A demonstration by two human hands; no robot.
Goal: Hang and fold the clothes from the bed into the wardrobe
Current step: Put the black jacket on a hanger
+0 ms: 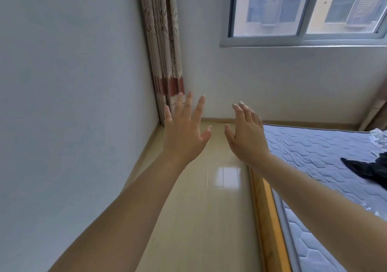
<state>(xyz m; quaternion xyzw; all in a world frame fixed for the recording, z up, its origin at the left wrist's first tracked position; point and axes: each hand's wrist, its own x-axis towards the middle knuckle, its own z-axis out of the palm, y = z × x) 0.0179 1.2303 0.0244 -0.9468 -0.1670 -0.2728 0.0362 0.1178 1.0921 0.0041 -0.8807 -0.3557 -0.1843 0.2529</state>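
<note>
Both of my arms stretch forward over the floor beside the bed. My left hand [185,129] is held up with fingers spread and holds nothing. Just to its right, my right hand [246,134] is raised too, fingers apart and empty. The bed [314,152] with a blue-grey quilted mattress lies at the right. A dark garment [368,170] rests on the mattress near the right edge of the view, well away from both hands. A crumpled clear plastic piece [379,139] lies behind it. No wardrobe is in view.
A white wall [73,104] runs along the left. A patterned curtain [163,48] hangs in the corner beside a window [303,12]. Glossy beige floor [199,209] lies between the wall and the bed's wooden side rail [263,215].
</note>
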